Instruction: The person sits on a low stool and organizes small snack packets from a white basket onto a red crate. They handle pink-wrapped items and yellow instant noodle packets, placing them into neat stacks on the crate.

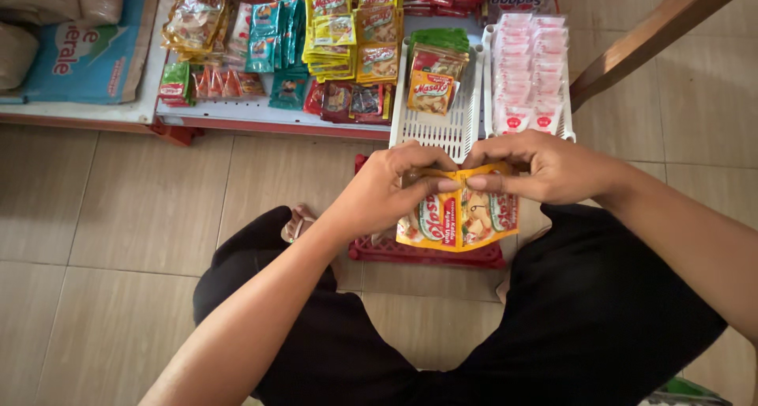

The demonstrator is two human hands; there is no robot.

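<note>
Head view: left hand (387, 189) and right hand (537, 165) are pinching joined yellow sachets (458, 217), seemingly tearing them apart above the red tray (426, 254); separating needs opposite pulls

Yellow-orange sachets (458, 217), red basket (426, 253), white tray (442, 126)

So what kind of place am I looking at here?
Probably a small shop or stall. Strips of sachets crowd a low shelf, white trays hold more packets, and both hands hold a yellow sachet strip over the tiled floor.
</note>
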